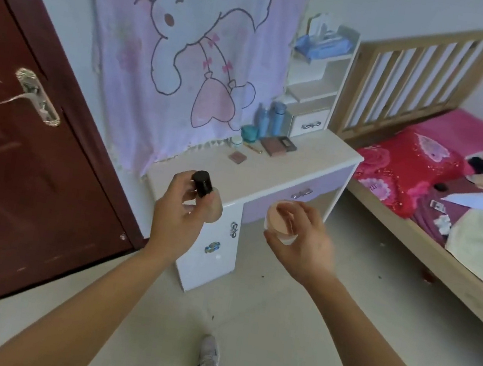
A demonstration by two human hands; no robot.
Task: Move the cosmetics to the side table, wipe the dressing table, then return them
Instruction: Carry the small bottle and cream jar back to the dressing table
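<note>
While the left hand (180,214) grips a bottle (203,184), the right hand (306,247) holds a jar (279,223).

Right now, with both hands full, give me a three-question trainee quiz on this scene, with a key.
1. True or false: the left hand holds a black-capped bottle.
2. The right hand holds: A) a round peach jar; B) a cloth; C) a comb.
3. Fill in: the two blue bottles stand at the ___ of the dressing table.
Key: 1 true; 2 A; 3 back.
</note>
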